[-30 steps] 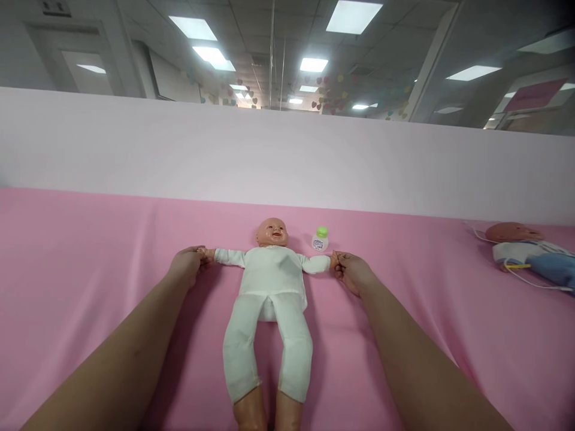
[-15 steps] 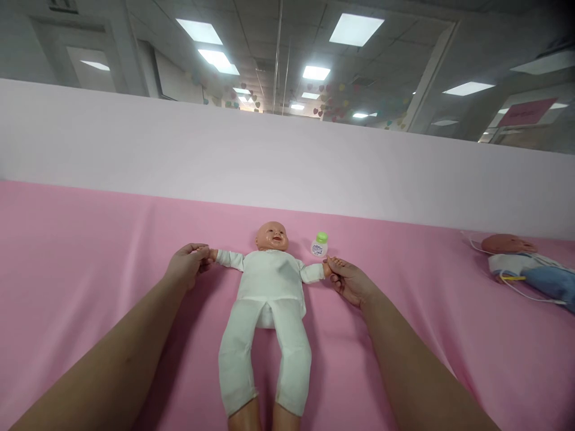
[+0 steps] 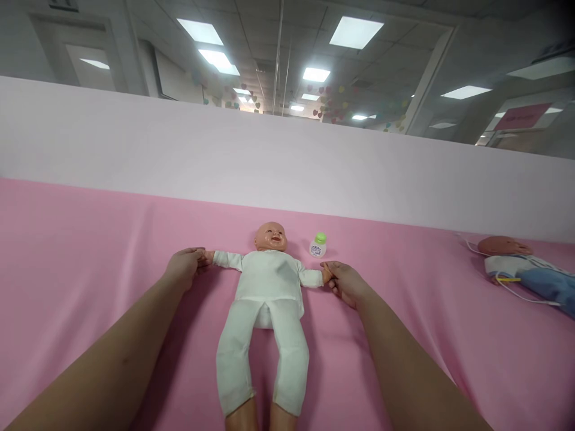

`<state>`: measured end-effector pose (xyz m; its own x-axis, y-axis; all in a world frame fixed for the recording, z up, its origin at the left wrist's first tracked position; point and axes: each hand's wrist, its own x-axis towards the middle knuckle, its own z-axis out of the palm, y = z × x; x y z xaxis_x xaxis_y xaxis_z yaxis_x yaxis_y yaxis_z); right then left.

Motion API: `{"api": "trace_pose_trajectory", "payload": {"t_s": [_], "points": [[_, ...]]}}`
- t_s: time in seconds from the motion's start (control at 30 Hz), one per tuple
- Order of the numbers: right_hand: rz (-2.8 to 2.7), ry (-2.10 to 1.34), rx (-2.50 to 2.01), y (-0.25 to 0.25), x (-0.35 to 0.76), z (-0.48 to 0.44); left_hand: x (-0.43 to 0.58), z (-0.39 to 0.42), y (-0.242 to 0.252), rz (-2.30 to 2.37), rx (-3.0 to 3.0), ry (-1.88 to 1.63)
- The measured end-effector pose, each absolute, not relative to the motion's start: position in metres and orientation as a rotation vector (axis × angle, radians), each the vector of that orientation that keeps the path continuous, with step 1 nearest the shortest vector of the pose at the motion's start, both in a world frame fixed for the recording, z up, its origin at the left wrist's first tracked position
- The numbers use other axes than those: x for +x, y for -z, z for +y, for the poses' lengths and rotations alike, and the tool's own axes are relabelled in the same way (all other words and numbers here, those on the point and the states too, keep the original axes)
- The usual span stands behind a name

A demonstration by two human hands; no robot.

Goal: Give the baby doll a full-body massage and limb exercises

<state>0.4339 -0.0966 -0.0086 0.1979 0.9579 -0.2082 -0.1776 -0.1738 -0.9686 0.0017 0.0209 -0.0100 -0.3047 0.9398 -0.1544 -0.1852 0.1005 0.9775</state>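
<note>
A baby doll (image 3: 268, 299) in a white suit lies on its back on the pink cloth (image 3: 90, 257), head away from me, arms spread sideways. My left hand (image 3: 183, 267) is closed around the doll's hand on the left side. My right hand (image 3: 344, 281) is closed around the doll's other hand, its sleeve bent slightly down. A small white bottle with a green cap (image 3: 318, 245) stands just beyond my right hand, beside the doll's head.
A second doll (image 3: 521, 263) in white and blue, with a thin white cable, lies at the far right of the cloth. A pale partition (image 3: 269, 161) rises behind the pink surface. Ceiling lights show above it.
My right hand has drawn the doll's arm inward and a little down, away from the bottle. My left hand stays on the other arm. The view has tilted slightly.
</note>
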Motion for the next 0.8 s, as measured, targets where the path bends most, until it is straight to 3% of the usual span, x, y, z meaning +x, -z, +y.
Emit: {"api": "trace_pose_trajectory", "payload": {"t_s": [0.33, 0.8], "points": [[-0.860, -1.542, -0.993, 0.018, 0.461, -0.101, 0.002, 0.013, 0.005, 1.274, 0.918, -1.366], [-0.897, -1.235, -1.244, 0.021, 0.440, -0.093, 0.006, 0.007, 0.002, 1.280, 0.922, -1.391]]}}
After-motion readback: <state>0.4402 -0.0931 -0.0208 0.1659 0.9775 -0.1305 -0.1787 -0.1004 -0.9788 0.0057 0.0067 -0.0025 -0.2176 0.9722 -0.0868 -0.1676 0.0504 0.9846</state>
